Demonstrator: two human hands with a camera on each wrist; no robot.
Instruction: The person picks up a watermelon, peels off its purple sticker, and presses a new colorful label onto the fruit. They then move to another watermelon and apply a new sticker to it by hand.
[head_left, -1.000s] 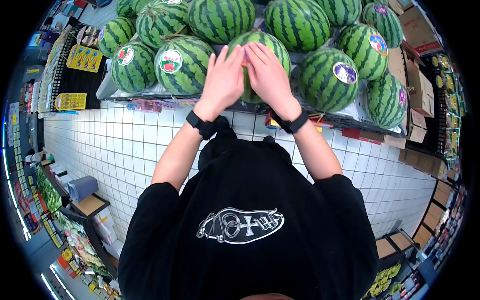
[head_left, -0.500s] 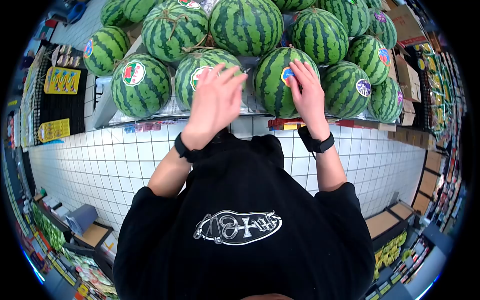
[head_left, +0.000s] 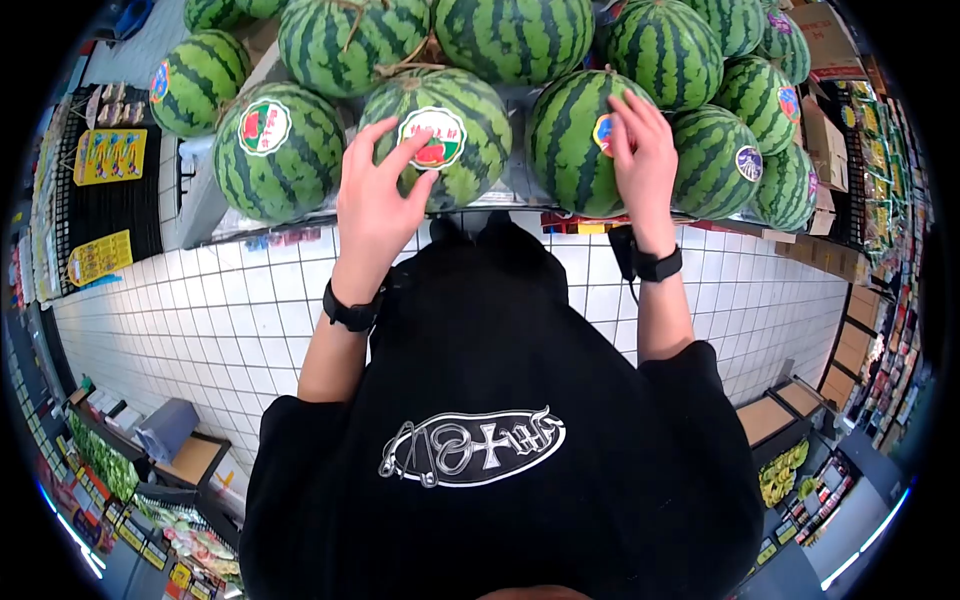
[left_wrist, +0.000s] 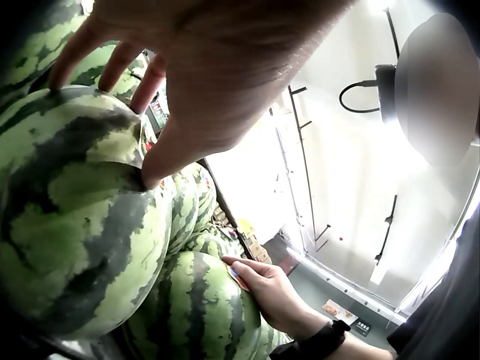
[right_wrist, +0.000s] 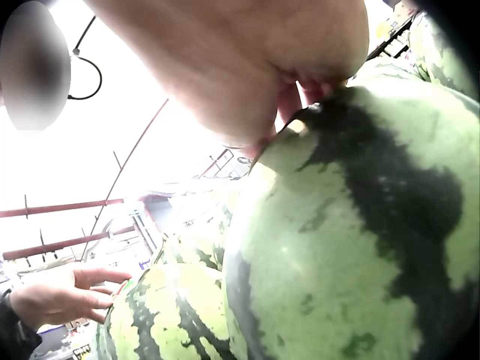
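My left hand (head_left: 382, 200) has its fingers spread over a striped watermelon (head_left: 478, 115) with a round white and red sticker (head_left: 432, 138). In the left wrist view, fingertips and thumb of that hand rest on the rind of this watermelon (left_wrist: 82, 195). To the right, my right hand (head_left: 648, 165) lies on the right side of a second watermelon (head_left: 568, 140), next to its blue and orange sticker (head_left: 603, 134). The right wrist view has its fingers, partly hidden by the palm, at the top of this watermelon (right_wrist: 322, 225).
More watermelons stand behind and to both sides, such as a stickered one (head_left: 275, 175) at left and one (head_left: 715, 150) at right. Cardboard boxes (head_left: 825, 140) are beyond the display on the right. White floor tiles (head_left: 240, 310) lie in front of the stand.
Both hands were together on the middle watermelon. The left hand has moved left onto the neighbouring one, while the right hand has shifted to the middle one's right side. The head view has shifted too.
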